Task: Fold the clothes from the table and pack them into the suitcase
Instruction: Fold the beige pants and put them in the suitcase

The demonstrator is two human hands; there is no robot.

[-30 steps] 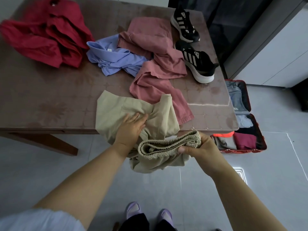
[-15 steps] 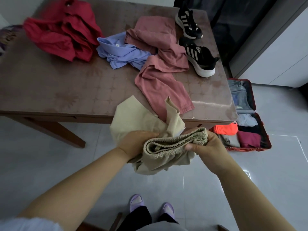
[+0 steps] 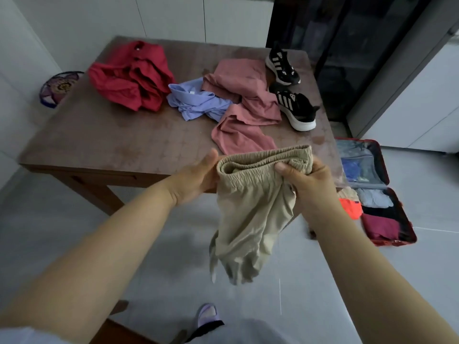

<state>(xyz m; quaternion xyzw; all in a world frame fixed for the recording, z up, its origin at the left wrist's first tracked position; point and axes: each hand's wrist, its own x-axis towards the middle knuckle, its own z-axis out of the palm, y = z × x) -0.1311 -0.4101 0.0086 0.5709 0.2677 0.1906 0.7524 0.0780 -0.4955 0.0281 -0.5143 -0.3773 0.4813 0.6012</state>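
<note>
A crumpled red garment (image 3: 131, 75) lies at ten o'clock on the table (image 3: 99, 140), with a blue shirt (image 3: 196, 101) and pink trousers (image 3: 244, 103) toward twelve and black sneakers (image 3: 295, 108) at one. In mid-air before the table's near edge, the left hand (image 3: 196, 177) grips the beige trousers (image 3: 250, 209) by the waistband's left end. The right hand (image 3: 310, 187) pinches its right end, and the legs hang down. The open suitcase (image 3: 397, 242) lies on the floor at three o'clock.

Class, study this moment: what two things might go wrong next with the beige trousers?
1. The beige trousers hang bunched from the left hand and right hand, off the table; folding them mid-air may trap creases.
2. Their legs dangle toward the floor and may brush it.
</note>
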